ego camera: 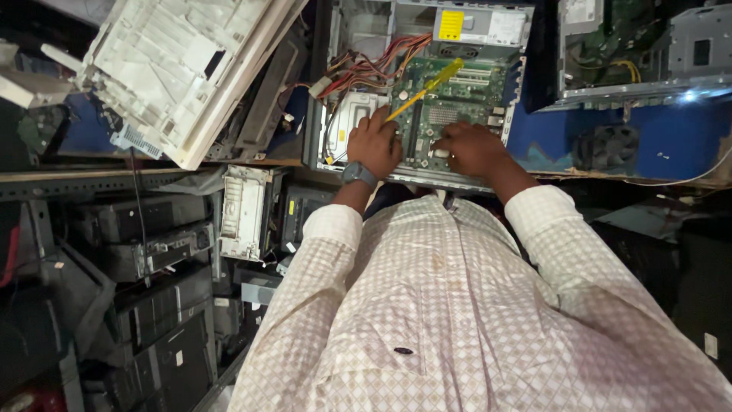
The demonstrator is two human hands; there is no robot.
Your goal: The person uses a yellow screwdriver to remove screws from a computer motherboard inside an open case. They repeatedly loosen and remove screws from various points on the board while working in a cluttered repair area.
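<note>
The left hand [375, 142], a watch on its wrist, is closed around a yellow screwdriver [427, 89] that slants up toward 2 o'clock over the green motherboard [457, 99]. The right hand [471, 146] rests curled on the board's lower edge; what it grips I cannot tell. The open computer case [358, 30] lies on the blue surface [671, 141], a white plastic panel [175, 69] at 9 o'clock
</note>
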